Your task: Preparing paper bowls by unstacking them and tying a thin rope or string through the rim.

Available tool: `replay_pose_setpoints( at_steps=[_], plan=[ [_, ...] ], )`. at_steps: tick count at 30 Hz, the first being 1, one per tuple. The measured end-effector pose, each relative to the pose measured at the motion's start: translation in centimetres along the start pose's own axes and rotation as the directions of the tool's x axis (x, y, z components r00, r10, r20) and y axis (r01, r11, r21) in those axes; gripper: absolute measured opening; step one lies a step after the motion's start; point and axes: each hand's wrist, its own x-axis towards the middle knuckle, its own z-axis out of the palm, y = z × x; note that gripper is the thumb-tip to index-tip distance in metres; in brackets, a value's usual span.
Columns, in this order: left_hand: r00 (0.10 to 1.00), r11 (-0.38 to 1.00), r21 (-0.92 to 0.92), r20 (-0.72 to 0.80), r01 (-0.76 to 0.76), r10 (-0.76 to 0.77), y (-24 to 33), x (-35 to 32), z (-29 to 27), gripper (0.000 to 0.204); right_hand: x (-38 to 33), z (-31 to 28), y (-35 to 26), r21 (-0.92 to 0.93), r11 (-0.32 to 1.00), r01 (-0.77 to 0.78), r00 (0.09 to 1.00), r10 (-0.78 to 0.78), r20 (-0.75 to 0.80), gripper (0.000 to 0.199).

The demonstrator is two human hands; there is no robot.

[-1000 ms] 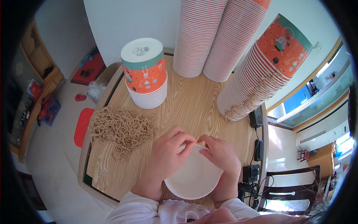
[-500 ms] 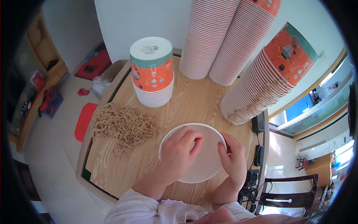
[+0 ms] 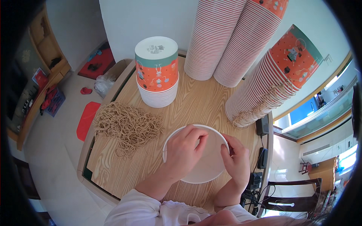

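A white paper bucket [image 3: 205, 165] stands mouth up near the table's front edge. My right hand [image 3: 236, 160] pinches its right rim, thumb inside and fingers outside. Over the bucket's left side, my left hand [image 3: 184, 148] is closed, thumb against curled fingers; what they hold, if anything, is hidden. To the left lies a tangled pile of tan cord [image 3: 128, 128]. Behind that, upside-down nested paper buckets [image 3: 157, 75] show an orange and green print. Strands of tan cord [image 3: 264, 105] hang along a leaning stack of printed buckets [image 3: 260, 83] at the right.
Two tall stacks of nested buckets [image 3: 215, 41] rise at the table's back against the wall. Black power adapters [image 3: 262, 156] and cables line the wooden table's [image 3: 188, 98] right edge. A dark chair [image 3: 292, 196] stands at right, a red stool [image 3: 87, 120] at left.
My view has shifted slightly, so the table's contents sit a little further right in the picture. Both hands keep nearly the same pose at the bucket.
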Motion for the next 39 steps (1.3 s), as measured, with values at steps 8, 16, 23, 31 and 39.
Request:
replay_pose_setpoints(
  at_steps=[8,16,23,31,39],
  plan=[
    [1.0,1.0,-0.01,-0.012,-0.001,0.001,0.1,0.0,0.0,0.013,0.1,-0.1,-0.3,0.003,1.0,-0.011,1.0,0.011,0.015,0.028],
    [1.0,0.999,-0.039,-0.027,0.008,-0.009,0.2,0.1,0.2,0.015,-0.1,-0.1,-0.4,-0.024,1.0,0.001,1.0,0.0,0.022,0.029],
    [0.998,0.999,-0.033,-0.063,-0.012,0.01,-0.1,0.2,0.4,0.023,-0.4,-0.3,-0.8,-0.082,0.995,0.058,0.998,-0.055,0.038,0.031],
    [0.999,0.999,-0.045,-0.046,-0.021,0.019,0.0,0.1,0.0,0.021,-0.5,-1.3,-1.2,-0.126,0.989,0.074,0.99,-0.057,0.131,0.028],
    [0.992,0.993,-0.061,0.057,-0.105,0.109,0.5,0.0,-0.1,0.023,-0.3,-1.4,-0.2,0.034,0.995,0.098,0.995,-0.098,-0.003,0.02]
  ],
)
